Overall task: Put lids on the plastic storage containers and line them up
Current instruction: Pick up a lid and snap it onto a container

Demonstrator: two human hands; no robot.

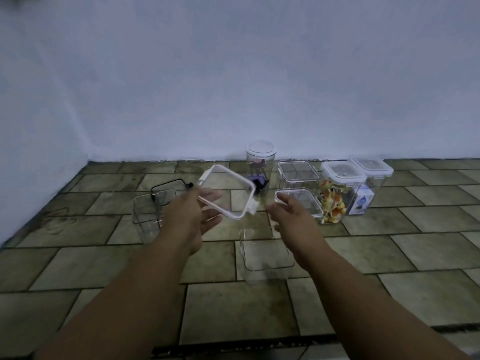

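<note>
Floor point(363, 294): stone-pattern tiles, running back to a pale wall point(233, 74).
Open clear container, nearest point(265, 258): one; square, no lid, standing between the two forearms, right of centre.
Left hand point(192, 214): one; raised above the floor, thumb and fingers clamped on the near-left edge of the white-rimmed lid.
White-rimmed lid point(228, 193): one; square, clear centre, tilted, held in the air above and beyond the nearest container, not touching it.
Right hand point(293, 211): one; fingers apart and loosely curled, holding nothing, just right of the lid's corner latch.
Open clear container, left point(148, 219): one; square, no lid, standing on the floor left of the left hand.
Black-rimmed lid point(170, 192): one; lying just behind the left container, overlapping its far edge in view.
Lidded square containers, right group: four; two empty clear ones point(298, 185) one behind the other, one with colourful contents point(335, 201), one at the far right holding a small carton point(368, 188).
Tall round container point(259, 167): one; lidded, by the wall, purple and dark items inside.
Container total: seven; five lidded, two open.
</note>
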